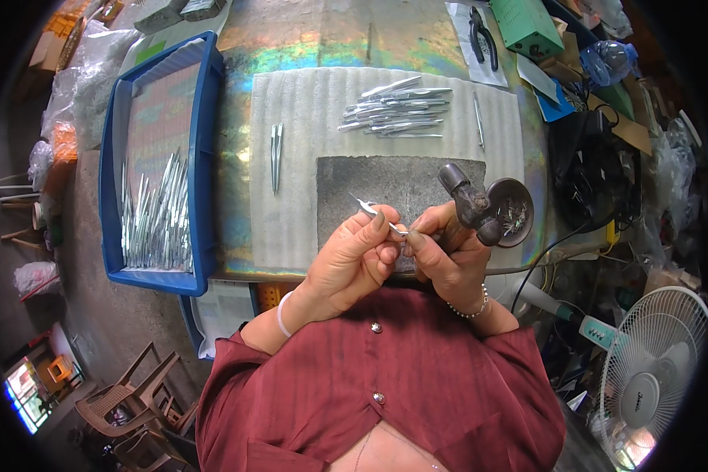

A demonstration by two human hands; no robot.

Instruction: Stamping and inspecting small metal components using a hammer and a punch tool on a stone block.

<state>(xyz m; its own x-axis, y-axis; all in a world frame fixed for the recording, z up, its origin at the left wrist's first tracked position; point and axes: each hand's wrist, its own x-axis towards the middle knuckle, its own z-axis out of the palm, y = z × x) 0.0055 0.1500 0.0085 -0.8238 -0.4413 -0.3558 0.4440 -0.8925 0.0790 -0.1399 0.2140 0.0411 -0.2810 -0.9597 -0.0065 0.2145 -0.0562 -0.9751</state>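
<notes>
My left hand (352,256) is closed, thumb and fingers pinching a slender silver metal tool (367,208), possibly tweezers, whose pointed end sticks out to the upper left. Thumb and forefinger of my right hand (451,256) meet at the other end of the same tool. A dark hammer (472,208) juts from my right hand; its handle is mostly hidden in the fingers. Beneath the hands lies a dark grey plate (370,175) on a pale foam mat (287,90). Right of the hammer, a round dark dish (531,208) holds many tiny metal pins.
A pile of silver tools (401,110) lies on the mat, with another piece (276,159) left and one (479,120) right. A blue tray (211,157) of similar pieces stands left. Far right are black pliers (482,39) and a green box (527,27); a fan (653,362) stands lower right.
</notes>
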